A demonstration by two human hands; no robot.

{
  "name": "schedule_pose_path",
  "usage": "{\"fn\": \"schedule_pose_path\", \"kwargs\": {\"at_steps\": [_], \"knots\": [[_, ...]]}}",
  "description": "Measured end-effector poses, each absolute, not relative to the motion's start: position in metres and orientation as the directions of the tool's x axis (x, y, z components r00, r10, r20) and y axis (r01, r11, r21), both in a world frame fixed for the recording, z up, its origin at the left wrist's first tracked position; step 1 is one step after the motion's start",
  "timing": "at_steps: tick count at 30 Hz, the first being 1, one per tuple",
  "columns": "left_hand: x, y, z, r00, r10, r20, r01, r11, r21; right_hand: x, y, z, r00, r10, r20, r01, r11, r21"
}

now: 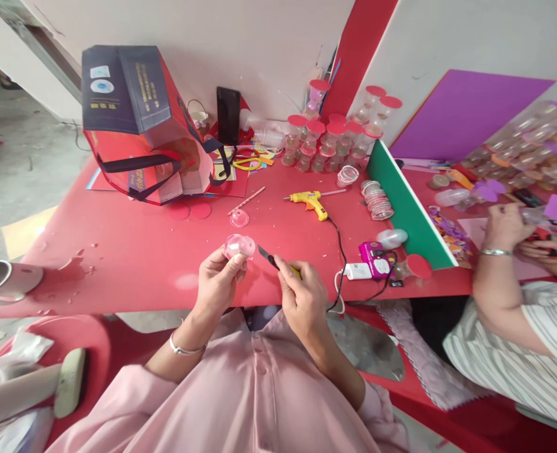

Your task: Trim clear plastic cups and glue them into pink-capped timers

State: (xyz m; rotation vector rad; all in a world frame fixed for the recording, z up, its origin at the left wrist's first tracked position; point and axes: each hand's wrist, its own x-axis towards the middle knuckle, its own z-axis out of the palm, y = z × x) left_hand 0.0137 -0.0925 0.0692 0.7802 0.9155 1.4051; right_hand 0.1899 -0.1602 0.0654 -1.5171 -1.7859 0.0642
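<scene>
The left hand (219, 277) holds a clear cup (239, 246); the right hand (301, 296) grips a small knife (269, 257) (blade near the cup) over the red surface (131, 251).

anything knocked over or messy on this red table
Yes. The red and navy gift bag lies tipped on its side at the table's back left, handles trailing. Small whitish scraps and blotches dot the red table near its left edge. The jars at the back stand upright.
</scene>
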Motion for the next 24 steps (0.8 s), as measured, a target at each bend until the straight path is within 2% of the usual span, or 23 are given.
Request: {"fn": "schedule_pose_path", "kwargs": {"at_steps": [16, 24], "knots": [[0.0174, -0.0894, 0.0694, -0.034, 0.997, -0.063, -0.480, 0.039, 0.876, 0.1944, -0.1585, 0.0698, -0.005, 0.863, 0.505, 0.808, 0.300, -0.506], [0.0166, -0.0887, 0.0697, -0.036, 0.997, -0.071, -0.498, 0.043, 0.866, 0.1935, -0.1552, 0.0662, 0.012, 0.849, 0.528, 0.844, 0.275, -0.460]]}}
